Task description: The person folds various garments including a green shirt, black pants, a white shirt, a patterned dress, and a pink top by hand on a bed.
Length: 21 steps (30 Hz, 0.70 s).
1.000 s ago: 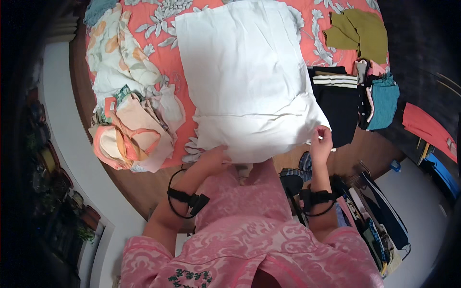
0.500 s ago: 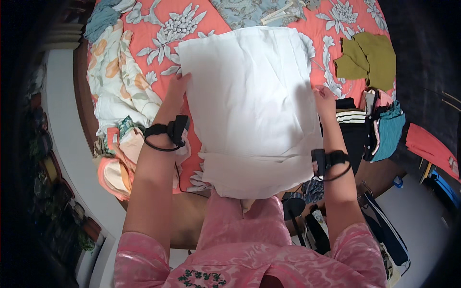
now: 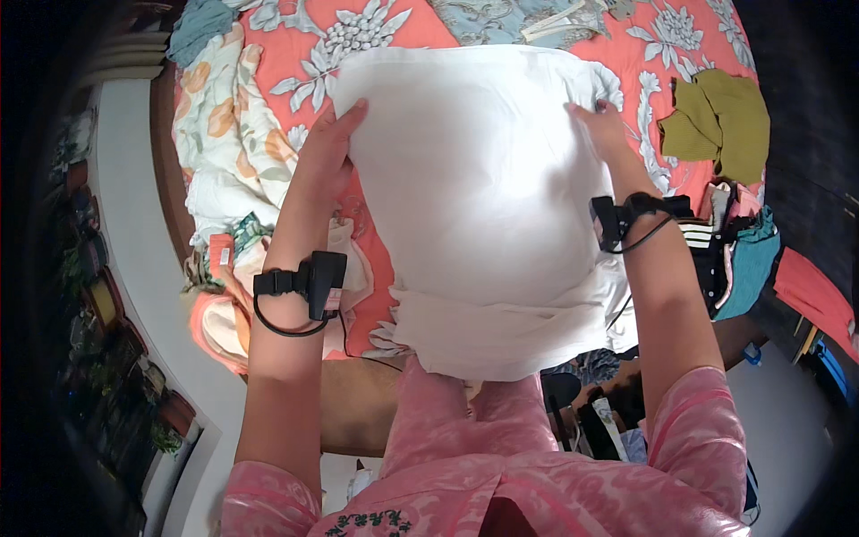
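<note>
Your left hand (image 3: 335, 139) and right hand (image 3: 601, 130) pinch the far side edges of the white rectangular cloth (image 3: 474, 179) over the coral floral bed (image 3: 291, 58), so uneven pulling could skew its loosely folded near end.

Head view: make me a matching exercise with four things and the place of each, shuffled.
Things
1. White cloth
2. Olive garment
3. Left hand
4. Orange-printed cloth

Places
A. At the left edge of the large plain cloth
B. On the bed, to the right of the right hand
C. Along the bed's left side
D. In the middle of the picture, between the two hands

Right pairs: 1-D, 2-B, 3-A, 4-C
</note>
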Each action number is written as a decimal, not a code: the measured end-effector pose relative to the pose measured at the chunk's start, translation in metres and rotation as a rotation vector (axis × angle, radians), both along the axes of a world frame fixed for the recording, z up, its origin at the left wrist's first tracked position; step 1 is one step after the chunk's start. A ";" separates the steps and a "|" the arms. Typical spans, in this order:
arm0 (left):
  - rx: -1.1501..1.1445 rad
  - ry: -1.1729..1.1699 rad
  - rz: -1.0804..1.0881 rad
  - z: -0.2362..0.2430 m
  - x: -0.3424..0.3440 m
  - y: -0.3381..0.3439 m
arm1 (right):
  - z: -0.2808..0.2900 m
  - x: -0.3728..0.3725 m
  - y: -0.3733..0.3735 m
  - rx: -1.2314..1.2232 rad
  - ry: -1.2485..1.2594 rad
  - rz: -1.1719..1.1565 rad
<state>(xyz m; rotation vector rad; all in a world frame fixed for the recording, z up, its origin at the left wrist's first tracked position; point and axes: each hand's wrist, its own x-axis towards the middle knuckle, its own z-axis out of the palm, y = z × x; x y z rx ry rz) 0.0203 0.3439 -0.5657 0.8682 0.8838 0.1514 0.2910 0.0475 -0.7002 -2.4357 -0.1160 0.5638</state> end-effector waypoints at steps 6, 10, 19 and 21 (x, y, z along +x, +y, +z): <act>0.185 -0.074 -0.110 0.026 -0.025 0.007 | 0.063 0.039 -0.005 0.551 0.570 -0.210; 0.347 0.073 -0.002 0.043 -0.088 -0.008 | 0.145 0.019 -0.065 0.723 0.480 -0.087; 0.212 -0.039 -0.460 0.080 -0.290 -0.143 | 0.270 -0.161 -0.240 0.396 0.366 0.186; 0.268 -0.002 -0.537 0.069 -0.315 -0.173 | 0.234 -0.196 -0.289 0.419 0.365 0.153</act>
